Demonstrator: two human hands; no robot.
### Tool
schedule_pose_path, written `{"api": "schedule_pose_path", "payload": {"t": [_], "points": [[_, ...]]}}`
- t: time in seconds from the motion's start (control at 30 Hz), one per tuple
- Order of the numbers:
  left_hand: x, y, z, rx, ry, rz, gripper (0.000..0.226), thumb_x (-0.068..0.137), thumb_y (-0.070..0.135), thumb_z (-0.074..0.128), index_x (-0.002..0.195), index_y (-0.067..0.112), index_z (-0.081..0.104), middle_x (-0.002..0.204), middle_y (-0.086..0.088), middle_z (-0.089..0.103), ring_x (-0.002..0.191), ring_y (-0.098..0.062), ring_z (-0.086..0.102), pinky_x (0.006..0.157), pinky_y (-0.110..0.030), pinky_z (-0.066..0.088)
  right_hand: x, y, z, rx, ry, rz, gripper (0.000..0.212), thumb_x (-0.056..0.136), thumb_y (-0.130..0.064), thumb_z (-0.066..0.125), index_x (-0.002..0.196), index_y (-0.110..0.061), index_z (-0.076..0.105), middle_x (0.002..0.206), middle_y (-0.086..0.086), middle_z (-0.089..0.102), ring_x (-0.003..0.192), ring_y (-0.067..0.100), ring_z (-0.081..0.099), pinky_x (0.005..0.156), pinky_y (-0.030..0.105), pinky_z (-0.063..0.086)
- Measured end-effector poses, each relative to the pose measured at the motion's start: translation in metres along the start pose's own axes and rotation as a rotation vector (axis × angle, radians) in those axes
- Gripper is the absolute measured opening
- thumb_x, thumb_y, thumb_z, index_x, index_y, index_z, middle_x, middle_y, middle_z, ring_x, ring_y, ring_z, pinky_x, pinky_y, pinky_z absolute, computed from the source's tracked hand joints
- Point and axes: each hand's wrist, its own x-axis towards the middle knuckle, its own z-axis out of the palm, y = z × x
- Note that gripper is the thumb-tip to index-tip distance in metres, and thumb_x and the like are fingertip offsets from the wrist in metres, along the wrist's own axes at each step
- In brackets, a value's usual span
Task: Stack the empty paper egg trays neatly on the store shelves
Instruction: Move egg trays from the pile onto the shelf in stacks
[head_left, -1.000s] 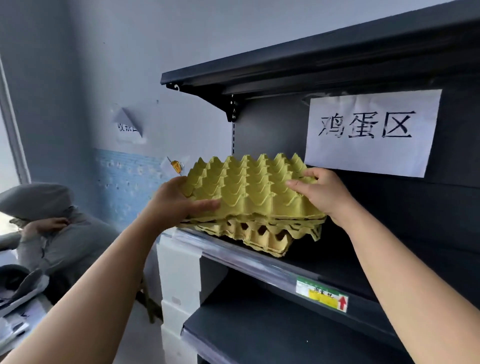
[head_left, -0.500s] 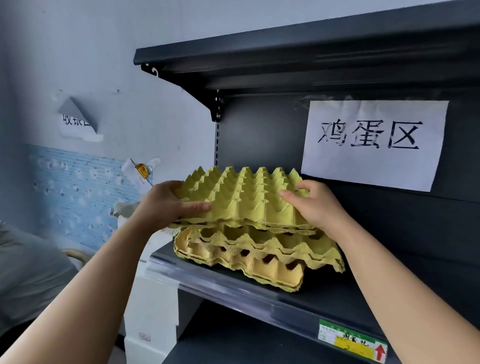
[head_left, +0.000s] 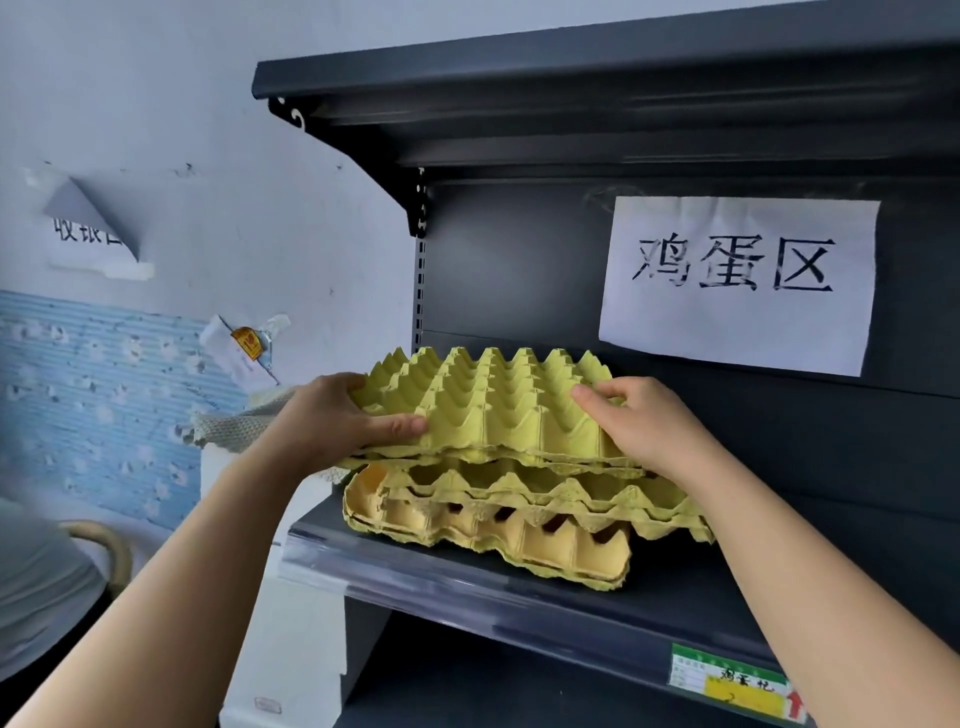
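Gripping top egg tray (head_left: 498, 410) | left hand (head_left: 332, 421), right hand (head_left: 639, 421) at opposite edges; stack (head_left: 519, 525) beneath on shelf (head_left: 696, 592)

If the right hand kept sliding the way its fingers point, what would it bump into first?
The right hand holds the top tray, so it would hit that tray's bumps first. Beyond them is probably the shelf's back wall, though depth is unclear.
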Motion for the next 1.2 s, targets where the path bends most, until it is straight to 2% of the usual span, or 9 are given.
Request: {"api": "schedule_pose_path", "payload": {"t": [0.07,0.2,0.3,0.37,0.5,0.6,0.97,1.1,1.2], "points": [[-0.002,0.003,0.001,0.002,-0.021,0.004,0.071,0.035,0.072,0.071,0.086,0.025,0.056,0.078,0.019,0.051,0.071,0.003,0.047,0.069,-0.018,0.038,-0.005,-0.006,-0.001,-0.046,0.006,0.018,0.058,0.092,-0.056,0.044,0.122,-0.009,0.061,0.125,0.011,0.062,0.111,0.024,0.058,0.089,0.036,0.046],[-0.002,0.004,-0.008,0.122,-0.017,0.081,0.093,0.049,0.070,0.072,0.118,0.008,0.062,0.082,0.014,0.056,0.076,-0.007,0.053,0.072,-0.028,0.041,-0.015,-0.020,-0.005,-0.166,0.093,0.013,0.058,0.093,-0.055,0.045,0.131,-0.012,0.056,0.126,0.005,0.062,0.106,0.020,0.059,0.089,0.036,0.049],[-0.001,0.004,-0.015,0.217,0.021,0.199,0.103,0.054,0.076,0.069,0.134,0.013,0.055,0.135,0.001,0.056,0.118,-0.019,0.056,0.095,-0.034,0.046,-0.024,-0.031,-0.009,-0.228,0.193,-0.034,0.055,0.093,-0.050,0.050,0.134,-0.013,0.053,0.136,0.002,0.055,0.121,0.019,0.052,0.096,0.035,0.044],[-0.004,0.009,-0.016,0.260,0.078,0.319,0.095,0.062,0.076,0.065,0.135,0.017,0.056,0.144,0.003,0.050,0.126,-0.020,0.051,0.102,-0.038,0.044,-0.035,-0.038,-0.013,-0.242,0.235,-0.047,0.052,0.093,-0.047,0.052,0.133,-0.014,0.054,0.136,0.000,0.055,0.123,0.019,0.050,0.098,0.034,0.042],[-0.025,0.021,-0.005,0.238,0.177,0.593,0.060,0.082,0.059,0.065,0.123,0.016,0.066,0.128,-0.001,0.063,0.113,-0.024,0.060,0.093,-0.040,0.049,-0.074,-0.045,-0.020,-0.235,0.300,-0.022,0.047,0.092,-0.042,0.056,0.132,-0.017,0.056,0.136,-0.002,0.055,0.122,0.018,0.051,0.101,0.033,0.042],[-0.050,0.027,0.017,0.174,0.152,0.748,0.048,0.087,0.051,0.060,0.115,0.013,0.070,0.115,-0.003,0.069,0.101,-0.026,0.065,0.086,-0.042,0.055,-0.117,-0.039,-0.024,-0.251,0.341,0.025,0.044,0.092,-0.040,0.056,0.131,-0.020,0.056,0.136,-0.004,0.054,0.124,0.017,0.049,0.102,0.033,0.041],[-0.181,0.067,0.168,0.011,-0.257,0.990,0.038,0.083,0.039,0.053,0.101,0.012,0.074,0.098,-0.002,0.072,0.085,-0.027,0.068,0.075,-0.039,0.056,-0.295,0.051,-0.051,-0.490,0.351,0.373,0.041,0.091,-0.034,0.059,0.127,-0.014,0.061,0.129,0.001,0.060,0.121,0.020,0.053,0.098,0.027,0.038],[-0.239,0.100,0.227,-0.008,-0.386,1.018,0.033,0.077,0.034,0.063,0.099,0.012,0.075,0.094,0.000,0.073,0.082,-0.026,0.069,0.074,-0.040,0.057,-0.363,0.100,-0.076,-0.527,0.329,0.500,0.032,0.089,-0.032,0.060,0.109,-0.009,0.068,0.112,0.006,0.067,0.107,0.026,0.060,0.092,0.037,0.048],[-0.285,0.132,0.274,-0.028,-0.461,1.035,0.034,0.077,0.035,0.063,0.098,0.012,0.075,0.094,0.001,0.073,0.077,-0.024,0.069,0.071,-0.038,0.057,-0.415,0.137,-0.101,-0.537,0.338,0.573,0.032,0.089,-0.028,0.061,0.116,-0.010,0.066,0.116,0.005,0.066,0.110,0.025,0.058,0.091,0.041,0.049]]}}
